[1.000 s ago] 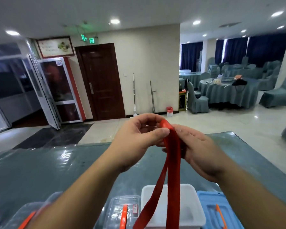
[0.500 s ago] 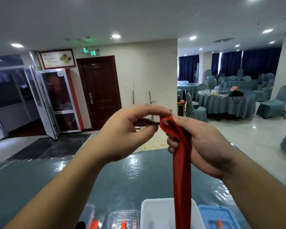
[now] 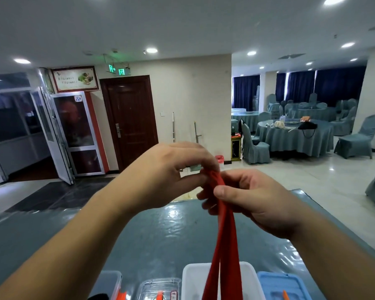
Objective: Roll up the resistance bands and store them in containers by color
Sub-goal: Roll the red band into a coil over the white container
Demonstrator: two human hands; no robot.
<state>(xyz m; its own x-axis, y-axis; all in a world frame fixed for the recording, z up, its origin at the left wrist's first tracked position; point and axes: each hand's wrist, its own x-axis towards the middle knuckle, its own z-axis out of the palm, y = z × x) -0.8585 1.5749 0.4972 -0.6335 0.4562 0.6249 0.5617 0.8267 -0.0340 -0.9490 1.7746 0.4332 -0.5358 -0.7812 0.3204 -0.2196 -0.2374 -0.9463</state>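
Head view: both hands pinch a red resistance band (image 3: 224, 239) at its top fold, left hand (image 3: 167, 178) and right hand (image 3: 253, 198) touching there. Below the grip its two flat strands hang toward a white container (image 3: 250, 278) on the glossy teal table (image 3: 160, 239); beyond, a dining hall.

The left hand (image 3: 160, 176), apart 0.5 s ago, pinches the band (image 3: 223, 234) top again beside the right hand (image 3: 256, 200).

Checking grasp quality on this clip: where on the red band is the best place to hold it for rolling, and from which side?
At its folded top end, pinched from both sides. The red band hangs in two limp strands, so only the top fold, between the left hand and right hand, gives a firm start.
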